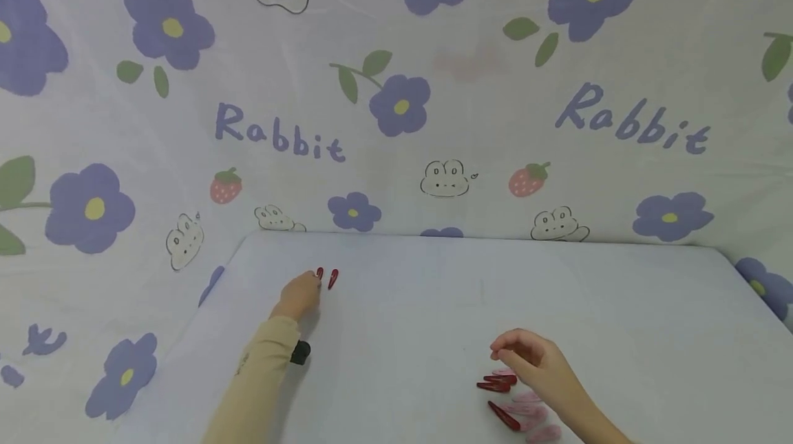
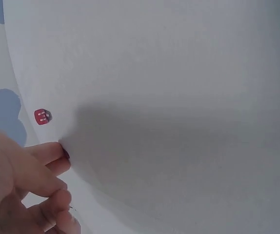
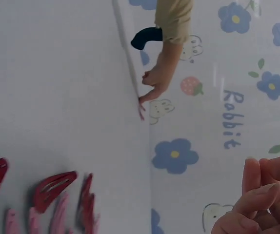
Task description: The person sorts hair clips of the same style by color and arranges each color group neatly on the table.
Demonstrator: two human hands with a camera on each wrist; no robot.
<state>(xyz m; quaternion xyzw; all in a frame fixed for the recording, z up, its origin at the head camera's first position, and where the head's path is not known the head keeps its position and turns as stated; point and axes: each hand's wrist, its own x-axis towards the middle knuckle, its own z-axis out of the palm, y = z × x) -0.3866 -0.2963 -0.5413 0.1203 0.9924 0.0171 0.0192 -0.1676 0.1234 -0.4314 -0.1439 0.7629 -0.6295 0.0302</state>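
My left hand [image 1: 300, 297] reaches to the far left of the white table, its extended fingertips at a small red hair clip [image 1: 319, 272]. A second red hair clip [image 1: 333, 279] lies just right of it. In the left wrist view, the fingers [image 2: 47, 153] mostly cover the touched clip, while the other red clip [image 2: 42, 116] shows whole. My right hand [image 1: 542, 361] hovers at the front right with loosely bent fingers and nothing visible in them. Below it lie several dark red hair clips [image 1: 504, 416] and pink hair clips [image 1: 529, 411], partly hidden by the hand.
The white tabletop [image 1: 396, 334] ends at the back against a hanging cloth [image 1: 483, 107] with flowers, rabbits and lettering. A black strap piece [image 1: 300, 352] sticks out from the left wrist, close over the table.
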